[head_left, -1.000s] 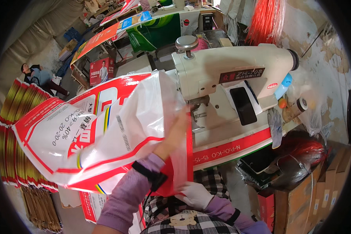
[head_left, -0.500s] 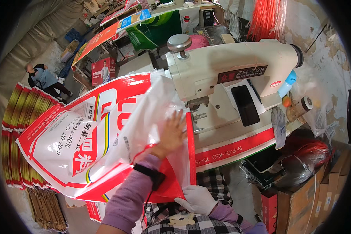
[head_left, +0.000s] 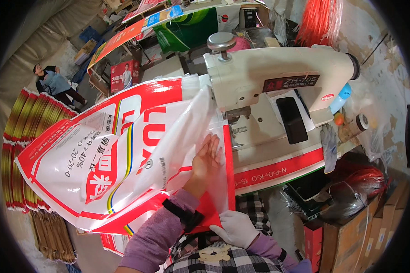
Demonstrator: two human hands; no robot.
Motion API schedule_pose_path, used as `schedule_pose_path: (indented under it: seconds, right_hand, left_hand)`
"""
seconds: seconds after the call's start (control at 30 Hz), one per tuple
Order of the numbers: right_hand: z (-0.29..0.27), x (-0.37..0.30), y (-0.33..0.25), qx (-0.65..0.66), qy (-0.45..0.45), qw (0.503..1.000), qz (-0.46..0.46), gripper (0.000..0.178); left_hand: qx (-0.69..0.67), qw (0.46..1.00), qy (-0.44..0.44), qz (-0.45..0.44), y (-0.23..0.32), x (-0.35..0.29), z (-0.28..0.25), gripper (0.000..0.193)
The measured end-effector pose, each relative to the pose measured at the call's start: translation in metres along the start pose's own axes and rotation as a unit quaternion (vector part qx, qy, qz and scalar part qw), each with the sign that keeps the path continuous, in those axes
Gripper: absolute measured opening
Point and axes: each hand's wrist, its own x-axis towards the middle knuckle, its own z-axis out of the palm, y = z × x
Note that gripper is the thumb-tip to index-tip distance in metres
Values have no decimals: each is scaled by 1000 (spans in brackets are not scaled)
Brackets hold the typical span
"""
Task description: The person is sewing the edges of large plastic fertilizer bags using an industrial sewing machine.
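Note:
A large white and red woven plastic sack [head_left: 123, 157] lies across the work surface, its right edge running beside the needle area of a cream bag-sewing machine [head_left: 246, 75]. Bare, my left hand [head_left: 207, 158] rests flat on the sack near that edge, fingers stretched out and holding nothing. My right hand [head_left: 236, 229], in a white glove, pinches the sack's near corner, close to my checked apron [head_left: 232, 259]. The sack's top edge passes by the machine head; whether it sits under the presser foot is hidden.
A black phone [head_left: 291, 119] lies on the machine bed, with a grey glove [head_left: 329, 148] at its right end. Stacked folded sacks [head_left: 25, 168] stand at left. Cardboard boxes [head_left: 351, 232] are at lower right. Farther off, a person [head_left: 59, 86] stands by a red box [head_left: 124, 76].
My left hand has slid a little toward me along the sack's edge, its fingers now closer together. My right hand keeps its pinch on the corner. The whole view has shifted slightly.

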Motion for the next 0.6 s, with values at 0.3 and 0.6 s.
schedule_pose_path:
  seconds: [0.3, 0.6]
  right_hand:
    - [-1, -8, 12, 5, -20, 999, 38, 39]
    - [13, -37, 70, 180, 4, 978, 107, 28]
  left_hand:
    - [-109, 979, -60, -164, -20, -66, 0, 53]
    - [580, 777, -236, 72, 106, -207, 10, 36]
